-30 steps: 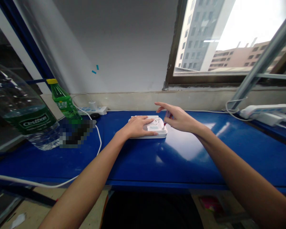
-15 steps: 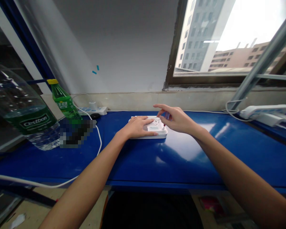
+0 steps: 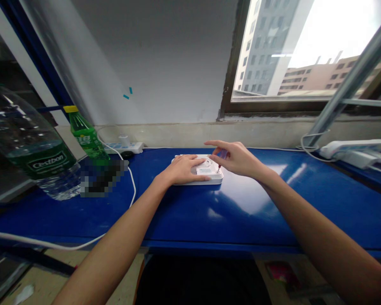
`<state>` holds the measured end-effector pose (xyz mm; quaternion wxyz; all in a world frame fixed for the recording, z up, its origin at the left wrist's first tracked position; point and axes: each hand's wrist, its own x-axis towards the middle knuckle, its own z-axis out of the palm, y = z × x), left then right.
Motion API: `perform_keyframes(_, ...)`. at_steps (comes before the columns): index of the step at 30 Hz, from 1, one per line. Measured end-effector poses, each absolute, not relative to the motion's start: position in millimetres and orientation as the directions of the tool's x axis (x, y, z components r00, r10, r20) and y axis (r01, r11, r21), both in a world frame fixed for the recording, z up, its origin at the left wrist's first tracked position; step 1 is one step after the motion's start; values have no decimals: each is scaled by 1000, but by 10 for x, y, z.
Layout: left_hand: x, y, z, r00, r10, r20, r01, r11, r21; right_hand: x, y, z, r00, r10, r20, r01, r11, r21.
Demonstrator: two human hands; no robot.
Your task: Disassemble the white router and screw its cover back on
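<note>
A white plastic device (image 3: 216,179) with a vented, ribbed face and a pale label lies flat on the blue table (image 3: 184,216). Across its left part rests my left hand (image 3: 186,168), palm down, fingers spread and the thumb along the near edge. My right hand (image 3: 241,159) pinches a small screwdriver (image 3: 222,154) with a translucent purplish handle between thumb and fingers, the index finger stretched out above. Its shaft points down to the device's near right corner. Whether a screw sits under the tip is too small to tell.
At the left stand a large water bottle (image 3: 47,163) and a green bottle (image 3: 88,140) with a yellow cap, beside a pixelated dark object (image 3: 106,180). A white cable (image 3: 133,182) crosses the table's left side. Power strips lie behind (image 3: 133,148) and at the right (image 3: 355,148).
My right hand has shifted and turned slightly around the screwdriver, whose handle now shows more. My left hand and the device stay in place.
</note>
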<state>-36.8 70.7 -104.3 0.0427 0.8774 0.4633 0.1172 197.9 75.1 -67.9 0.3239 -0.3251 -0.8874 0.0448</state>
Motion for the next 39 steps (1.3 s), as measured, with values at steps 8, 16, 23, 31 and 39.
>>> perform_keyframes(8,-369,708,-1048,542,821,176,800,-569,192,1969,732,-693,-608,595,526,489,802,-343)
perform_keyframes(16,-374,710,-1044,545,822,167,799,-569,195,1982,744,-682,-565,607,559,545,783,-300)
perform_keyframes(23,-374,705,-1045,536,828,165,803,-561,203,1977,697,-646,-587,596,548,513,798,-318)
perform_keyframes(31,-371,704,-1037,539,826,167,804,-563,193,1979,706,-651,-600,588,543,499,805,-320)
perform_keyframes(39,-373,711,-1042,537,829,156,806,-558,198,1983,708,-647,-591,582,558,522,804,-286)
